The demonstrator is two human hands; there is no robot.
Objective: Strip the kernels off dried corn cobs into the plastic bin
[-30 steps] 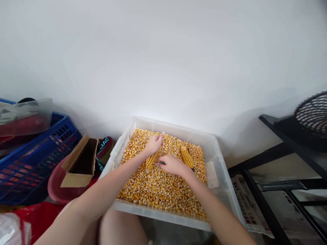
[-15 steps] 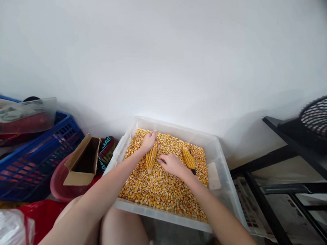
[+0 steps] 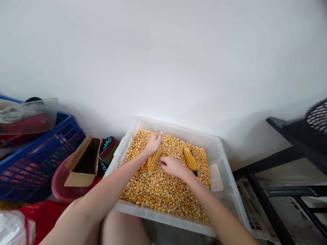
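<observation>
My left hand (image 3: 154, 143) is wrapped round the upper end of a yellow corn cob (image 3: 152, 162), which slants over the loose kernels with its pale tip toward me. Closed beside the cob's right side is my right hand (image 3: 173, 165), gripping a small tool with a green handle (image 3: 164, 163); most of it is hidden in the fist. A second corn cob (image 3: 190, 158) lies on the kernels to the right, with something dark partly beneath it. Loose corn kernels (image 3: 160, 194) fill the bottom of a translucent plastic bin (image 3: 172, 221).
At left stand a blue crate (image 3: 39, 160) holding bagged items, a pink basin (image 3: 58, 184) and an open cardboard box (image 3: 83, 162). A black metal frame (image 3: 268, 206) and a fan (image 3: 323, 117) are at right. Behind the bin rises a white wall (image 3: 166, 57).
My left hand has shifted slightly right and turned along the cob, covering more of its upper end. My right hand stays close against the cob's side. The view has moved a little.
</observation>
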